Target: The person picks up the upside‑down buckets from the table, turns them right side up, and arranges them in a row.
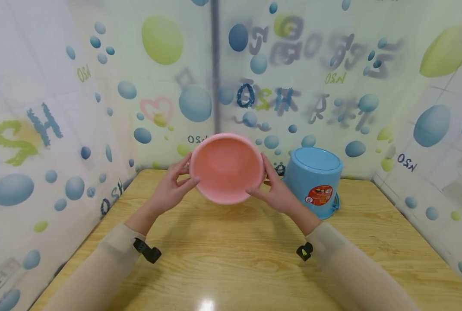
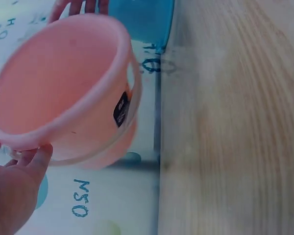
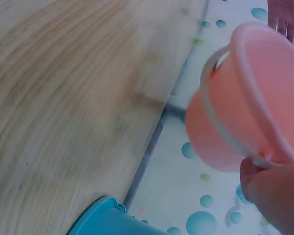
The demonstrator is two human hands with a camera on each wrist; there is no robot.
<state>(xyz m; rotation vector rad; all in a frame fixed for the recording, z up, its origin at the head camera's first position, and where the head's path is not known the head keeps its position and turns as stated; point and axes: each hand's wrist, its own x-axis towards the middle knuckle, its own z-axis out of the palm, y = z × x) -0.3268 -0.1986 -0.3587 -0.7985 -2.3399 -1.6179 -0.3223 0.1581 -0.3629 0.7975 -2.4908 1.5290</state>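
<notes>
A black patch on the side of the pink bucket carries pale print too small and blurred to read. The blue bucket wears a red oval sticker with a circled mark resembling an 8; its finer print is illegible. On the bubble-patterned sheet, coloured lettering spells H2O backwards, grey handwriting is too faint to make out, and a boxed word at lower left is cut off after "GH". The pink bucket is held above the desk, its open mouth facing the wearer and its base away toward the sheet, so its long axis runs back from the person. Both hands grasp it, left hand and right hand at opposite sides, thumbs at the near rim; in the head view the other fingers are partly hidden behind it. Its pale handle lies along the outer wall. The blue bucket stands upside down near the right hand, partly covered by that arm.
</notes>
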